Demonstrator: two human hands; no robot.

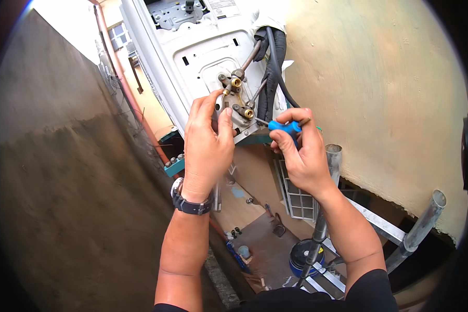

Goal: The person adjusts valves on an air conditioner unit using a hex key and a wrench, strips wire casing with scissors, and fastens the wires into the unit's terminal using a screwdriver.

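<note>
Below me, a blue-and-black bucket (303, 255) sits on the ground near a white window grille (298, 195). To my left runs a reddish pipe (128, 83), beside a dark, stained wall (57, 166).

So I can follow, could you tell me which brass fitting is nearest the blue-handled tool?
The lowest brass fitting; the others sit higher up, farther from the tool.

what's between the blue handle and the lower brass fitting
A thin metal shaft, running from the blue handle in the right hand toward the brass fitting, in the head view.
</note>
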